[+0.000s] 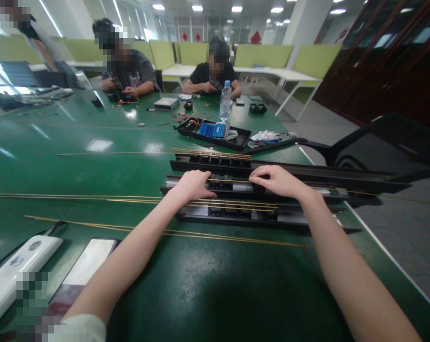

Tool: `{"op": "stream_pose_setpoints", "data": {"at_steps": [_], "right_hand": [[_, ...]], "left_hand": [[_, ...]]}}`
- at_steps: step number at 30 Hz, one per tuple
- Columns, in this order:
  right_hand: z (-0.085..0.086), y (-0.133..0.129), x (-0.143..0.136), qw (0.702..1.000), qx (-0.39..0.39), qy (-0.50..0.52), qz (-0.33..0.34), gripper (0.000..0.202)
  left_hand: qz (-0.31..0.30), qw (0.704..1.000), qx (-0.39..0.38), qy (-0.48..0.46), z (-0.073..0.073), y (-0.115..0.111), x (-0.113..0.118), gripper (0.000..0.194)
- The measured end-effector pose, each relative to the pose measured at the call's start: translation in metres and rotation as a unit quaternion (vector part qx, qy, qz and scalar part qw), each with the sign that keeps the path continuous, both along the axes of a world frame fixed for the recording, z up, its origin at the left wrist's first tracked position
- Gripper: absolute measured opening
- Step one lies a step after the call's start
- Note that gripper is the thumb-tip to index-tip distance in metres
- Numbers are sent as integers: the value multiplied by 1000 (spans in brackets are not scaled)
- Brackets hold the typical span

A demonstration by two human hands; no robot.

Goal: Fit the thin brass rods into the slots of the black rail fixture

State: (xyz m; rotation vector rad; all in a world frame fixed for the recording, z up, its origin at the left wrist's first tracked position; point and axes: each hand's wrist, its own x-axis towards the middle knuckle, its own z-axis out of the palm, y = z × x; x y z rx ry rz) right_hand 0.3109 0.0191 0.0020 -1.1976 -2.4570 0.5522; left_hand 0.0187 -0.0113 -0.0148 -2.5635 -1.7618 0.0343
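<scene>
Three long black channel rails lie side by side across the table, holding small black blocks. My left hand point(193, 184) grips the middle channel rail point(314, 191) near its left end, thumb on the near side and fingers at the far side by the black blocks point(220, 181). A thin brass rod point(232, 180) runs along the top of those blocks. Its right part is pinched between the thumb and fingertips of my right hand point(277, 180). More brass rods point(243, 204) rest over the blocks of the near channel rail point(222, 220). The far channel rail point(208, 166) also carries rods.
Loose brass rods point(215, 236) lie in front of the rails. At lower left are a white device point(26, 266) and a phone-like slab point(90, 261). Behind stand a black tray point(241, 137) and water bottle point(225, 102). Two people sit opposite; a chair point(386, 142) is right.
</scene>
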Motion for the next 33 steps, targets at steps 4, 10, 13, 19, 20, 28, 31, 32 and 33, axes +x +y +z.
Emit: {"op": "stream_pose_setpoints", "data": {"at_steps": [4, 10, 13, 19, 20, 28, 31, 32, 33], "right_hand": [[-1, -2, -6, 1000, 16, -7, 11, 31], [-5, -1, -9, 999, 34, -19, 11, 34], [-7, 1, -9, 999, 43, -25, 11, 34], [-14, -4, -30, 995, 94, -40, 5, 34], [-15, -5, -37, 994, 105, -43, 4, 33], [-19, -13, -65, 987, 141, -68, -18, 38], [-19, -13, -63, 988, 133, -69, -21, 38], [-19, -13, -63, 988, 133, -70, -22, 38], [-19, -12, -63, 988, 132, -71, -23, 38]], "left_hand": [[1, 1000, 0, 1, -1, 0, 0, 69], [7, 1000, -7, 3, 0, 0, 1, 67], [6, 1000, -6, 0, 0, 1, 1, 67], [5, 1000, -14, 5, 1, 2, 1, 68], [5, 1000, -15, 9, 2, 2, 2, 68], [10, 1000, -19, 16, 9, -1, 5, 64], [10, 1000, -19, 14, 8, -1, 5, 64], [12, 1000, -20, 14, 7, -1, 5, 64], [13, 1000, -21, 13, 7, -1, 5, 65]]}}
